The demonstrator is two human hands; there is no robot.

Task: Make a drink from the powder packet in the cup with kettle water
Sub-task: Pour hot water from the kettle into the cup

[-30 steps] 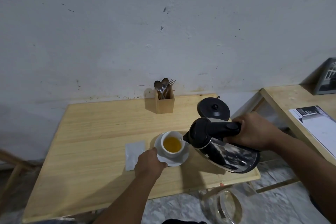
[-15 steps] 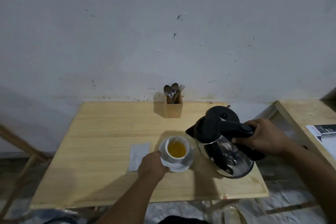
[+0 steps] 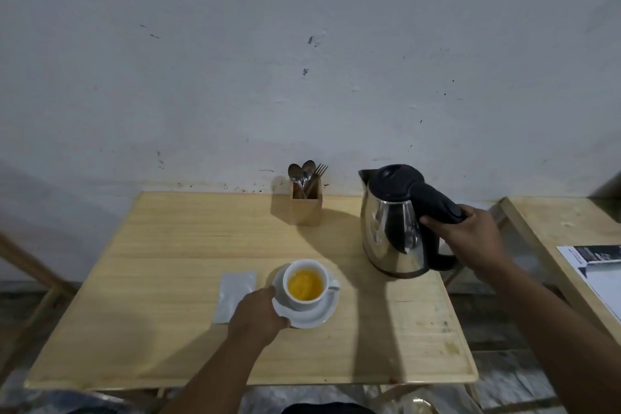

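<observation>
A white cup [image 3: 304, 299] holding orange-yellow drink stands on a white saucer [image 3: 319, 316] near the middle front of the wooden table [image 3: 168, 262]. My left hand [image 3: 257, 314] grips the saucer's left rim. A white powder packet [image 3: 233, 292] lies flat just left of the saucer. The steel kettle [image 3: 391, 235] with black lid and handle stands upright at the table's right side. My right hand [image 3: 470, 235] holds its black handle.
A wooden holder [image 3: 305, 207] with spoons and a fork stands at the back of the table by the wall. A second wooden table [image 3: 554, 232] with a printed sheet [image 3: 598, 272] lies to the right, across a narrow gap.
The kettle has gone from tilted over the cup to upright at the back right of the table, covering its black base. My left hand has stayed on the saucer.
</observation>
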